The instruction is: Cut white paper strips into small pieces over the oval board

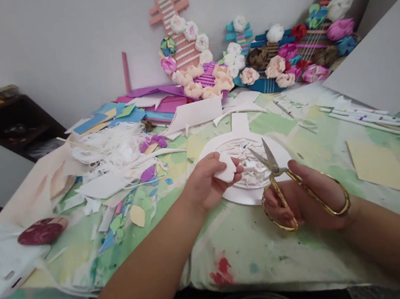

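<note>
My left hand (209,181) pinches a small piece of white paper (227,168) with a cut, curved edge. In my right hand (309,197) is a pair of gold-handled scissors (273,167), the thumb and fingers through its loops. Its blades stand apart and point up and left, a short way from the paper. Below and behind both hands lies a flat white round shape (283,158) with a strip rising from its far side. Crumpled white paper pieces (250,161) cover its middle, partly hidden by my hands and the scissors.
Paper scraps (138,216) and a white string tangle (107,148) lie left, near a dark red oval object (43,231). Flower-decorated guitar shapes (181,44) lean on the wall. Pens (364,115) and a pale yellow sheet (381,166) lie right.
</note>
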`<action>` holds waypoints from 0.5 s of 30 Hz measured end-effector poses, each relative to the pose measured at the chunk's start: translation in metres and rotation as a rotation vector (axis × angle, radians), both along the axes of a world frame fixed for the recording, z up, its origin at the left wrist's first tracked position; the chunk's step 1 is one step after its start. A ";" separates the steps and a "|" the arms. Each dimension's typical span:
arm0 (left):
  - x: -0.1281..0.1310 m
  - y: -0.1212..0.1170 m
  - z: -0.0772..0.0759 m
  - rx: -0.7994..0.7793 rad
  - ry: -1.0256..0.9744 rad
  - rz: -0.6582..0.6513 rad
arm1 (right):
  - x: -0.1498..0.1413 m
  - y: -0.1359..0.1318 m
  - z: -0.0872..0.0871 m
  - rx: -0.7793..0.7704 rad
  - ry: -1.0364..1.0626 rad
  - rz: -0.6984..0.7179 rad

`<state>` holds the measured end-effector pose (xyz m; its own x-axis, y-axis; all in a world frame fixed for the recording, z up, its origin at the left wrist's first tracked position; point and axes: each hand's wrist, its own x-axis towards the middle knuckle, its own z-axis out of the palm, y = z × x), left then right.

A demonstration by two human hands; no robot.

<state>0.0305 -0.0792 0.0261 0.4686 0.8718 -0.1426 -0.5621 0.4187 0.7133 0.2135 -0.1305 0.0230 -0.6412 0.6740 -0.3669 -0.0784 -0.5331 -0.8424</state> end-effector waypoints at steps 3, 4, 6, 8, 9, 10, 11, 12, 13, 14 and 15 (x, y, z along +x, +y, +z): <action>0.002 -0.003 0.000 0.044 0.068 -0.087 | -0.006 -0.001 -0.003 0.310 -0.369 -0.098; 0.003 -0.003 0.001 0.052 0.107 -0.110 | -0.008 -0.001 -0.003 0.427 -0.511 -0.165; 0.004 -0.005 0.003 0.066 0.192 -0.134 | -0.011 -0.002 0.000 0.649 -0.793 -0.276; 0.005 -0.008 0.005 0.090 0.221 -0.144 | -0.013 -0.003 0.004 0.808 -1.093 -0.306; 0.006 -0.009 0.005 0.112 0.214 -0.149 | -0.013 -0.004 0.005 0.872 -1.262 -0.305; 0.007 -0.011 0.006 0.139 0.205 -0.146 | -0.014 -0.004 0.006 0.913 -1.415 -0.301; 0.008 -0.012 0.006 0.172 0.208 -0.132 | -0.014 -0.004 0.006 0.928 -1.528 -0.308; 0.008 -0.014 0.006 0.208 0.237 -0.102 | -0.013 -0.003 0.004 0.940 -1.617 -0.327; 0.009 -0.015 0.005 0.244 0.297 -0.063 | -0.012 -0.003 0.002 0.955 -1.684 -0.353; 0.010 -0.016 0.004 0.275 0.385 -0.019 | -0.011 -0.002 -0.001 0.984 -1.731 -0.378; 0.010 -0.016 0.004 0.303 0.497 0.027 | -0.009 -0.001 -0.004 1.034 -1.766 -0.399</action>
<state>0.0406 -0.0955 0.0299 0.3863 0.9187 -0.0822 -0.1365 0.1451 0.9800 0.2040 -0.1317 0.0193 0.0924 0.9682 0.2324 0.9956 -0.0860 -0.0374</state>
